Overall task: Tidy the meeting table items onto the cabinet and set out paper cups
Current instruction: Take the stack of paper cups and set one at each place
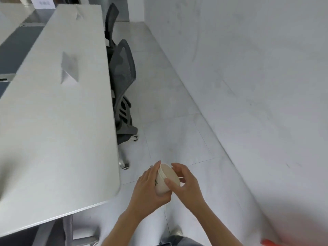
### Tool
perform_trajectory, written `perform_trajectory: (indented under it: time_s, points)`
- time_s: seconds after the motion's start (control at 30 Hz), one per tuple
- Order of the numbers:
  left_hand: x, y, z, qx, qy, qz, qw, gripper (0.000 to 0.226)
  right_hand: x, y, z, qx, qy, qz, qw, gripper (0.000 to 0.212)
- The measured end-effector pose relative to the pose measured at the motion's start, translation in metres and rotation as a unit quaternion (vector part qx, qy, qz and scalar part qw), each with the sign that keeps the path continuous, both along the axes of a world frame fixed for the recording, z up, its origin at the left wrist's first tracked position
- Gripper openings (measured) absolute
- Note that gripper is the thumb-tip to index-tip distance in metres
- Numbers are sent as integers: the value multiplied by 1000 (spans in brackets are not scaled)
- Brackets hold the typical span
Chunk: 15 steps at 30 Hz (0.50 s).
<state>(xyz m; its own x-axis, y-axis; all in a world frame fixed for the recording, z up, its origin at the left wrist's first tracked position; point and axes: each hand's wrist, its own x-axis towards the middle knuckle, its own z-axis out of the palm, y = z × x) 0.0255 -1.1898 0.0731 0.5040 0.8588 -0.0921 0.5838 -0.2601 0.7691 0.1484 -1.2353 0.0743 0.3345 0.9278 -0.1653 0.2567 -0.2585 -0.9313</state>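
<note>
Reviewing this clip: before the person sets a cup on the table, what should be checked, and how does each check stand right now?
1. Left hand grips the paper cups: ok.
2. Right hand has its thumb and fingers round the upper cup: ok.
3. One cup is pulled free of the stack: cannot tell; the hands cover the join.
4. The cups are over the table: not ok; they are over the floor, right of the table edge.
5. There is bare table surface near the hands: ok.
6. The folded card stands well away from the near end: ok.
</note>
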Motion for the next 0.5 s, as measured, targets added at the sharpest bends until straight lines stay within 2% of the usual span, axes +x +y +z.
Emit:
perform_trajectory:
  time_s: [0.2, 0.37, 0.5]
  points:
    - [70, -20, -2, -10, 43, -85, 995, 86, 71, -36, -13, -16, 52, -50, 997, 49]
    - [94, -3, -7, -15, 68, -75, 995, 89, 100, -19, -18, -34, 81, -25, 996, 40]
    - [129, 22, -8, -10, 75, -80, 994, 90, 133, 4, -19, -38, 101, -46, 993, 39]
